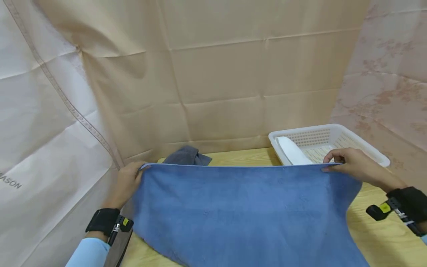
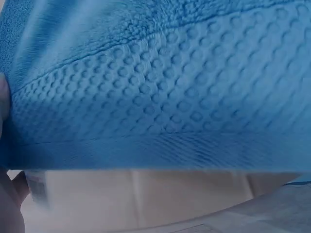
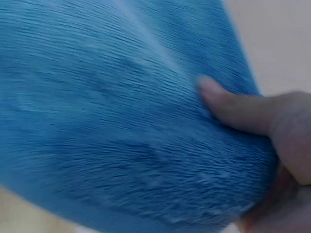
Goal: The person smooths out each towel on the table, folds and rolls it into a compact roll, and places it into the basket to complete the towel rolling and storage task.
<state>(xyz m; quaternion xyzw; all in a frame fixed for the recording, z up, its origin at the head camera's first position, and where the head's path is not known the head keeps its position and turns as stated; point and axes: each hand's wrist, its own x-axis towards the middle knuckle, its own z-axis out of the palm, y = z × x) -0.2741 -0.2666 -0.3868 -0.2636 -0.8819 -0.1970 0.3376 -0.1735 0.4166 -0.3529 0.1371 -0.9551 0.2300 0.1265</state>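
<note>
The head view is bright and mostly crisp, with soft shadows on the beige curtain [image 1: 217, 74] and table [image 1: 400, 241]. Both wrist views look dimmer and cooler; the blue towel [image 2: 121, 87] smears towards the left one's right edge, and the right one is blurred.

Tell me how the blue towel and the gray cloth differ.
The blue towel is held spread out; the gray cloth sits bunched up. The blue towel shows broadly in front; the gray cloth shows as a small patch behind it. Both are fabric.
</note>
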